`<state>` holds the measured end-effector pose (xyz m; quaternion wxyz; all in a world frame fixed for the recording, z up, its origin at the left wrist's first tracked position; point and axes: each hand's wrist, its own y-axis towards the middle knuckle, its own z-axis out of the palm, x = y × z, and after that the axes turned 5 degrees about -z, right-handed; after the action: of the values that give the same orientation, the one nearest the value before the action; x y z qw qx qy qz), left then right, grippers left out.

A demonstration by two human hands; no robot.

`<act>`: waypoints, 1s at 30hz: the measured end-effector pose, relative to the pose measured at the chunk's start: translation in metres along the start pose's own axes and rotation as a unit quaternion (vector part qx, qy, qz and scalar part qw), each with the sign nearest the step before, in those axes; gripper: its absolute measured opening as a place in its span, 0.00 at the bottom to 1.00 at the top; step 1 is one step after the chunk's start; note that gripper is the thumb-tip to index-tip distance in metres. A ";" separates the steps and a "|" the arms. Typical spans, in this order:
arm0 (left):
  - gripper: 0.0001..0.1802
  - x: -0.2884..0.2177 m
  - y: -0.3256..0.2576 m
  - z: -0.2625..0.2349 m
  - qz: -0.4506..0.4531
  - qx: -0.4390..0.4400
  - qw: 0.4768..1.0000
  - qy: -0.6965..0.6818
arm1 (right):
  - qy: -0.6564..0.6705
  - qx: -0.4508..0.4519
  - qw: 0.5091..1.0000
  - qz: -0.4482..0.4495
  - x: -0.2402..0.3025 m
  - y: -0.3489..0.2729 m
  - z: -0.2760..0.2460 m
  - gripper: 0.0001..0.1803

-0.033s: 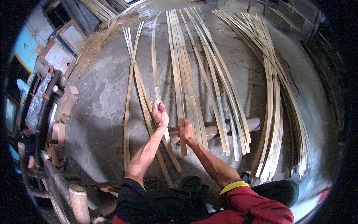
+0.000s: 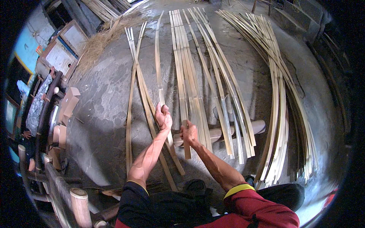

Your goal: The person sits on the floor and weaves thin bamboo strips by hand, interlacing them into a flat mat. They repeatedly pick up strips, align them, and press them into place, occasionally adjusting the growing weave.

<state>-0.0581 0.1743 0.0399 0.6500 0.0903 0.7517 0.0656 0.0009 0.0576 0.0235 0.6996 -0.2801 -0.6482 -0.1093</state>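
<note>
My left hand (image 2: 163,117) is closed around a long, flat bamboo strip (image 2: 158,68), which runs away from me over the floor and back past my wrist. To its right, my right hand (image 2: 190,133) grips the near part of another bamboo strip (image 2: 182,91) at the left edge of a row of strips (image 2: 193,87) lying side by side. The near ends of this row rest across a bamboo pole (image 2: 215,135). Left of my hands, several thin strips (image 2: 139,74) cross each other. Farther right, more strips (image 2: 213,57) fan out over the same pole.
A thick pile of bamboo strips (image 2: 279,87) lies at the right. Along the left are cardboard boxes (image 2: 70,100), bamboo posts (image 2: 80,207) and part of another person's hand (image 2: 26,134). Straw-like shavings (image 2: 99,43) are heaped at the far left of the concrete floor (image 2: 102,83).
The far part of the strip in my left hand has shifted very slightly to the left. Both hands keep their places and grips.
</note>
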 end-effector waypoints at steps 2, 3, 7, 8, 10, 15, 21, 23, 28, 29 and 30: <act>0.17 -0.014 0.000 0.001 0.001 0.004 1.000 -0.030 | -0.013 0.003 1.000 0.008 0.005 0.003 -0.002 0.26; 0.17 -0.017 0.001 0.002 -0.023 0.011 0.999 -0.042 | -0.007 0.004 1.000 0.023 0.006 0.005 -0.003 0.26; 0.18 -0.007 0.008 0.005 0.012 0.038 0.996 -0.081 | 0.026 0.009 0.998 0.050 0.006 0.005 -0.004 0.26; 0.18 -0.001 0.006 0.007 -0.001 0.043 0.996 -0.078 | 0.029 0.010 0.998 0.051 0.005 0.005 -0.004 0.26; 0.20 0.011 0.001 0.009 -0.078 0.074 0.988 -0.113 | 0.036 0.016 0.998 0.053 0.003 0.005 -0.005 0.27; 0.24 0.026 0.002 0.002 -0.261 0.136 0.955 0.033 | 0.040 0.031 0.997 0.055 -0.002 0.009 -0.007 0.24; 0.27 0.038 0.002 0.014 -0.211 0.123 0.969 -0.034 | -0.032 0.049 0.998 -0.007 -0.011 0.008 -0.009 0.17; 0.29 0.041 -0.006 0.021 -0.152 0.115 0.981 -0.036 | -0.075 0.050 0.995 -0.038 -0.011 0.007 -0.010 0.15; 0.18 0.033 -0.032 0.018 -0.211 0.154 0.964 0.044 | -0.104 0.052 0.993 -0.028 -0.008 0.005 -0.017 0.13; 0.17 0.030 -0.035 0.015 -0.205 0.166 0.961 0.085 | -0.084 0.054 0.995 -0.014 -0.007 0.006 -0.017 0.12; 0.17 0.028 -0.036 0.014 -0.205 0.162 0.959 0.109 | -0.064 0.056 0.996 -0.013 -0.006 0.006 -0.018 0.12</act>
<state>-0.0501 0.1449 0.0034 0.5407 0.0308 0.8206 -0.1824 0.0182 0.0515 0.0158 0.6701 -0.2379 -0.7003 -0.0637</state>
